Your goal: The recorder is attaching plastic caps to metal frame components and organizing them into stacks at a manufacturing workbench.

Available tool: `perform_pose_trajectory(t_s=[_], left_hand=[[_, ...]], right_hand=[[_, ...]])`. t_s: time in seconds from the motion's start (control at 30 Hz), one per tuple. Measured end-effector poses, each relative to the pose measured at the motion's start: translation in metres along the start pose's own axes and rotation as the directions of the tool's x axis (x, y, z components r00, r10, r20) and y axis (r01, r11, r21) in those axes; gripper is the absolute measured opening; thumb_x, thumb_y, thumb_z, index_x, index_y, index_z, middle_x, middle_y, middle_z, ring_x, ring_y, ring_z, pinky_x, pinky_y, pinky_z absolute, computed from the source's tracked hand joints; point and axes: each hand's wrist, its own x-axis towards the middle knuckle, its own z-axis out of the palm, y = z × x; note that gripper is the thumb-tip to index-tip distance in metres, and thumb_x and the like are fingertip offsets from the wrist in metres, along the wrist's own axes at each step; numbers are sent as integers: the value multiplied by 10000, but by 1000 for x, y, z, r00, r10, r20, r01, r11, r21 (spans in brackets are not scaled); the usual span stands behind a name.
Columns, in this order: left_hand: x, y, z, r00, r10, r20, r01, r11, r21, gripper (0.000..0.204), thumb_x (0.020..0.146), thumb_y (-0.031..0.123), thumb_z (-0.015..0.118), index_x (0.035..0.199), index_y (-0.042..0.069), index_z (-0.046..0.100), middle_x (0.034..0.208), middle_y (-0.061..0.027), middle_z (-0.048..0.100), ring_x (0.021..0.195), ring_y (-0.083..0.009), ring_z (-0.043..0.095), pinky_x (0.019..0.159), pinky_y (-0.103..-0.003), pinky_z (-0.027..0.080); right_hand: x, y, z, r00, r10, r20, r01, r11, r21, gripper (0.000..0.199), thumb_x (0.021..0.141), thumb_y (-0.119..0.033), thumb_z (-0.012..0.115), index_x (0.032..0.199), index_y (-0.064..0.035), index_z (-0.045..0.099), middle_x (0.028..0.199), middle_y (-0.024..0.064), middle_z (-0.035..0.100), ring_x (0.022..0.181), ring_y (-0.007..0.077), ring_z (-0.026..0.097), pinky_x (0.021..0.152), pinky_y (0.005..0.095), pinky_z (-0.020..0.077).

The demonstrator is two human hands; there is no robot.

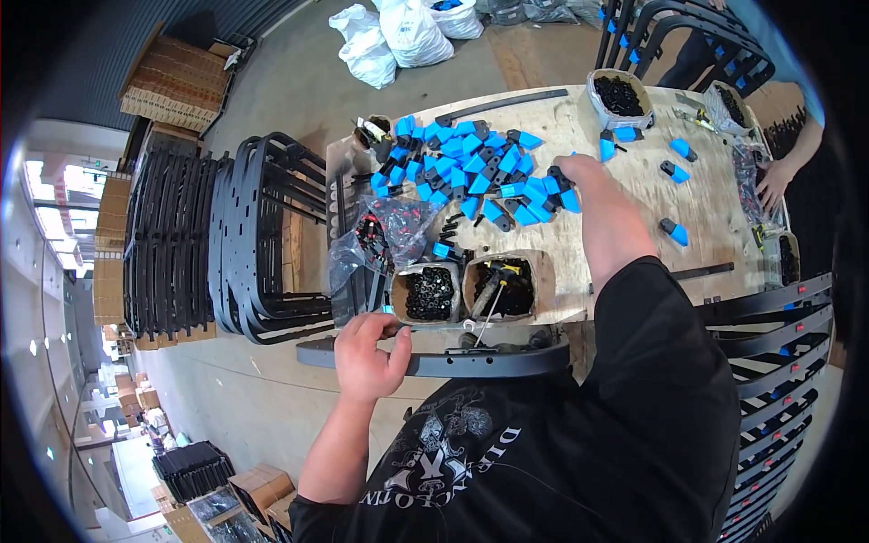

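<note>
My left hand (369, 357) is closed over the left part of a curved black metal bar (480, 365) lying along the table's near edge. A bit of blue and black shows beside its fingertips, too small to name. With the arm stretched out, my right hand (582, 172) is at the right end of a heap of blue-and-black plastic caps (472, 163). Its fingers close on one blue-and-black plastic cap (558, 179), partly hidden by the hand. Between the heap and the bar stand a box of black nuts (429, 294) and a box of dark small parts (518, 299) with a yellow-handled screwdriver (503, 270) on top.
The wooden table (634, 213) carries loose caps, a plastic bag of small parts (389, 226) and another parts box (621, 98). Stacked black frames (258, 235) stand left, more bars (783, 362) right. A co-worker's hand (776, 185) rests at the far right edge.
</note>
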Motion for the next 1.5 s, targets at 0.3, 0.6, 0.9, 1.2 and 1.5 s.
perform_pose_trajectory(t_s=[0.3,0.6,0.9,1.2,1.5], left_hand=[[-2,2,-1,1000,-6,-14,6,1000,0,124,809,126,718,843,42,633,731,-102,643,650,-281,627,606,-389,493],[-7,0,-4,995,97,-22,-98,995,-12,105,835,88,698,882,8,650,750,-108,630,656,-239,606,621,-341,490],[-40,22,-19,804,514,-300,-567,814,-126,434,749,122,790,1134,27,614,1106,-166,613,1015,-347,585,901,-433,477],[-111,88,-5,324,929,181,-872,367,-325,605,709,165,779,1243,0,549,1187,-149,569,1098,-333,591,957,-428,496],[-154,22,47,800,472,370,-199,791,-578,649,678,399,893,1003,-18,517,943,-200,595,892,-378,623,758,-432,511]], right_hand=[[-10,-1,-9,973,227,-50,-194,912,361,562,778,-372,712,1214,-19,687,1316,170,658,1197,244,637,993,354,495],[-160,92,-12,919,-392,47,-86,-82,993,175,779,-191,702,894,-90,616,784,54,619,567,166,529,479,313,389],[-444,117,-18,806,-593,-2,163,219,962,532,556,-132,808,1057,2,685,893,45,688,785,166,647,762,309,525],[-547,81,74,644,-707,293,232,545,806,406,713,-98,817,1075,13,671,820,48,677,738,131,642,632,270,503],[-585,111,153,899,-410,151,-68,211,975,277,975,-300,639,999,-27,602,641,-54,435,527,47,367,477,232,287]])
